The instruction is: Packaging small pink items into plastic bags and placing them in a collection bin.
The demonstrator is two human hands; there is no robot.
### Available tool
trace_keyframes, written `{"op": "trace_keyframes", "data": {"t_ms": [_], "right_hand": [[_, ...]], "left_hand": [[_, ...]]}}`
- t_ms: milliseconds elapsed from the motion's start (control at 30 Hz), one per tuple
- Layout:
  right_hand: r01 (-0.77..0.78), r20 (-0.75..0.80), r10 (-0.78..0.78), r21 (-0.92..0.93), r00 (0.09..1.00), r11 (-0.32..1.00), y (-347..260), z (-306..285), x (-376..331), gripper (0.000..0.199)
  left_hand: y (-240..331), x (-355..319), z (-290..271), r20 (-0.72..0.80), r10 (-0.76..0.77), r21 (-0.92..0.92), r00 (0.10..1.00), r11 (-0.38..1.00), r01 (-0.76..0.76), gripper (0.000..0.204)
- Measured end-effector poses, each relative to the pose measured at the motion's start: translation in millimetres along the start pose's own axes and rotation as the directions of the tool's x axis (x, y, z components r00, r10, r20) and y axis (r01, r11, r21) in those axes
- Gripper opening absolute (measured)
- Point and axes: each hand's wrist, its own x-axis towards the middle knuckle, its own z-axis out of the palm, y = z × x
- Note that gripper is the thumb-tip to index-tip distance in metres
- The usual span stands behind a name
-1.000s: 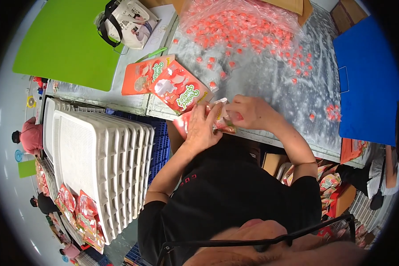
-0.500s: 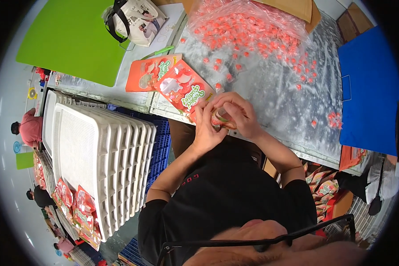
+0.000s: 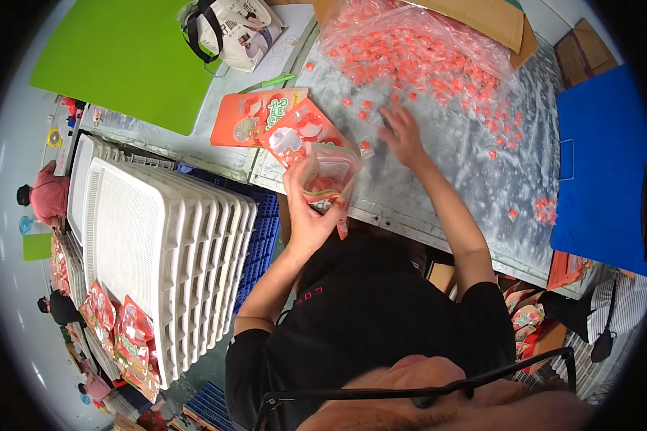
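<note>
1. At the near edge of the table (image 3: 424, 223), the left hand (image 3: 305, 208) holds a pouch (image 3: 331, 176) upright, mouth up and apparently spread open; fingers curled round its lower half, thumb pressed on the side facing the body.
2. Right hand (image 3: 402, 136) lies out on the clear plastic sheet (image 3: 467, 165), fingers spread wide and flat among the small red-orange wrapped sweets (image 3: 410, 57). Cannot tell whether any sweet is pinched under the fingertips.
3. Risk: pouch hangs right above the table edge. Judged that a sweet missing the mouth would drop off the edge to the floor, or bounce toward the stack of white trays (image 3: 165, 244) below left.
4. Risk: single-hand grip low on a thin, floppy pouch. The mouth may fold shut or the pouch tilt, spilling whatever is inside. Contents not visible.
5. Risk: the sheet looks slick and crinkled. A sweeping hand could scatter sweets rather than gather them; a few strays already lie apart near the blue board (image 3: 600, 165).
6. Risk: flat printed pouches (image 3: 266, 118) lie just beside the held one, on the left. A drifting left elbow or wrist could nudge them over the edge.
7. Risk: the main heap sits far from the pouch, so a long carry gives more chance of dropped pieces.
</note>
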Motion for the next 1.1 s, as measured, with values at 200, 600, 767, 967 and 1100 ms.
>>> {"op": "trace_keyframes", "data": {"t_ms": [200,600,767,967,1100], "right_hand": [[0.114,0.257,-0.028,-0.331,0.966,0.937,-49.6,24.2,22.6,0.084],[0.256,0.227,-0.203,-0.234,0.953,0.938,-14.0,58.2,45.3,0.034],[-0.029,0.034,0.030,-0.027,0.999,0.999,-8.3,25.2,22.5,0.018],[-0.036,0.293,-0.112,0.457,0.950,0.889,-145.1,-106.3,37.2,0.018],[0.239,0.274,-0.245,0.058,0.930,0.969,-169.8,-104.9,24.3,0.026]], "left_hand": [[3.0,2.9,-30.3,-0.098,-0.045,0.014,0.994,0.999,0.047,0.085],[1.6,10.1,-26.8,0.003,0.052,0.132,0.999,0.990,-0.052,0.084],[2.5,19.5,-5.4,0.044,0.073,0.103,0.996,0.992,-0.077,0.086],[5.6,20.5,18.9,0.161,0.049,0.252,0.986,0.964,-0.090,0.091],[22.0,21.4,35.0,0.210,0.084,0.237,0.974,0.962,-0.134,0.095]]}}
